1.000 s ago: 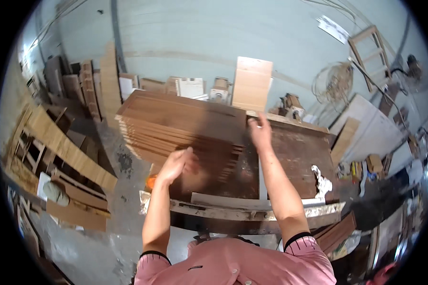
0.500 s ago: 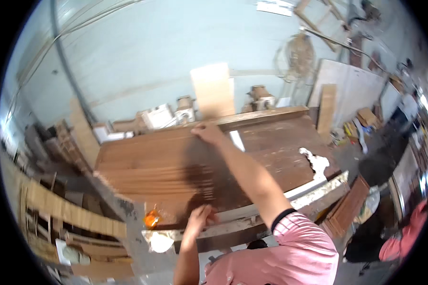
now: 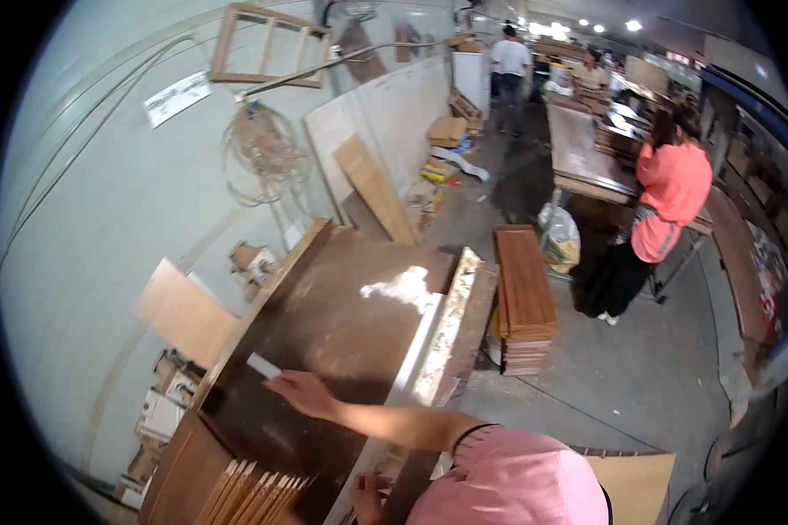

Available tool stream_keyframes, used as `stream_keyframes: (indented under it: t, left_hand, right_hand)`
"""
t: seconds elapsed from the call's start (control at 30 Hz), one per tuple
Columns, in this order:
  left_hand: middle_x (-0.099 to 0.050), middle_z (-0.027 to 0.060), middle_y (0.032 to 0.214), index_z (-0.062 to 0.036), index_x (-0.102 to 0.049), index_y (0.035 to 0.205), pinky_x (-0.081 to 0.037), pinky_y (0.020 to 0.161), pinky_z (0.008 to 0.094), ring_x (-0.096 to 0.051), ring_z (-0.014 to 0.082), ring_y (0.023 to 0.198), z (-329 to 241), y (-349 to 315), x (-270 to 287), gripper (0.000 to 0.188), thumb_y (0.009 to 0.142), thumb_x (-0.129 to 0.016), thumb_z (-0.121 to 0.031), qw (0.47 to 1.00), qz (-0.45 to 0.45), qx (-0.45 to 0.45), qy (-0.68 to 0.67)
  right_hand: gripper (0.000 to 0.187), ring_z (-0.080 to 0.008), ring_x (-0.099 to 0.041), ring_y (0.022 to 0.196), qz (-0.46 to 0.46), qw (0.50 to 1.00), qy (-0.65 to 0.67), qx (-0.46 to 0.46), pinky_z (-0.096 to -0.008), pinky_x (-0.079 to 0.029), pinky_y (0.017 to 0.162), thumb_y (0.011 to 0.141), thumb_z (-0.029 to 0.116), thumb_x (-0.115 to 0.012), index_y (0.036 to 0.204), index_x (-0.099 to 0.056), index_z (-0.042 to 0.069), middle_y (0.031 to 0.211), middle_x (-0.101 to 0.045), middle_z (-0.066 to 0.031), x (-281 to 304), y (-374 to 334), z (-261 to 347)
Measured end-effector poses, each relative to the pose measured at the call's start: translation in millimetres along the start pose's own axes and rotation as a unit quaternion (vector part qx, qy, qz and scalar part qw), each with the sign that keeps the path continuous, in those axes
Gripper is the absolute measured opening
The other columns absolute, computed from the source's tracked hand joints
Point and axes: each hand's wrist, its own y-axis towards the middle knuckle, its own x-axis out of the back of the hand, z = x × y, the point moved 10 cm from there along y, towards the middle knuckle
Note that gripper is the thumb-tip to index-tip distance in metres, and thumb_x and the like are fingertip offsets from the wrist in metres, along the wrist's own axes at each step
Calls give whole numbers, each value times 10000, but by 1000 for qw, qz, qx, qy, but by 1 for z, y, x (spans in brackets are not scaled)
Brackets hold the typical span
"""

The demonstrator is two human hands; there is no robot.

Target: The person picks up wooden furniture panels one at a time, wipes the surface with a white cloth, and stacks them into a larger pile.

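Brown panels (image 3: 179,472) are lying stacked at left. Over the dark tabletop (image 3: 337,280) a white strip (image 3: 263,366) is showing, the person's right hand (image 3: 302,394) touching its end; whether the fingers are pinching, I can't tell. The left hand (image 3: 369,499) is hanging low by the table's edge, fingers unclear.

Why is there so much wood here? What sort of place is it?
Probably a woodworking workshop. You can see a neat stack of reddish-brown rectangular wooden panels, a light-brown wooden frame with crossbars up on the wall, and a big dark-brown worktable.
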Motion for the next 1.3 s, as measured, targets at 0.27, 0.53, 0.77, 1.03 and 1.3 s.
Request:
stream_keyframes:
  t: [0.27, 0.53, 0.77, 1.03, 1.3]
  left_hand:
    - [-693, 140, 1036, -24, -645, 1169, -525, 837, 427, -650, 278, 946, -89, 107, -120, 340, 1034, -559, -323, 957, -10, -139, 255]
    - [-614, 238, 1198, 18, -617, 1228, -451, 975, 500, -560, 418, 1100, -83, 166, -267, 382, 1031, -527, -297, 888, 44, -241, 390]
    - [-597, 253, 1207, 23, -639, 1186, -441, 991, 490, -547, 413, 1119, -83, 170, -263, 430, 1029, -527, -361, 904, -14, -154, 399]
    - [-634, 198, 1079, 18, -648, 1099, -498, 864, 439, -615, 349, 999, -66, 182, -250, 309, 983, -588, -262, 890, -71, -151, 424]
    - [-689, 180, 999, 27, -670, 1116, -543, 771, 415, -675, 309, 873, -45, 162, -198, 249, 947, -631, -150, 959, -57, -163, 224]
  right_hand:
    - [242, -103, -628, 891, -479, 858, -183, -33, -283, -525, 808, 994, 239, -628, 1067, -703, 20, 968, -709, -35, 482, -217, -51]
    - [691, -392, -580, 1191, -556, 516, -540, -364, -464, -450, 1046, 839, 524, -689, 1376, -556, 109, 1284, -622, -186, 711, -369, -91]
    - [659, -427, -589, 1191, -426, 709, -292, -480, -471, -475, 1015, 901, 607, -601, 1252, -650, 51, 1223, -655, -254, 734, -381, -160]
    - [650, -464, -612, 1124, -532, 706, -299, -359, -468, -500, 961, 876, 536, -622, 1141, -663, -56, 1114, -656, -331, 773, -386, -125]
    - [624, -291, -645, 1132, -517, 796, -158, -274, -364, -478, 981, 941, 467, -629, 1242, -619, -80, 1171, -696, -218, 664, -337, -20]
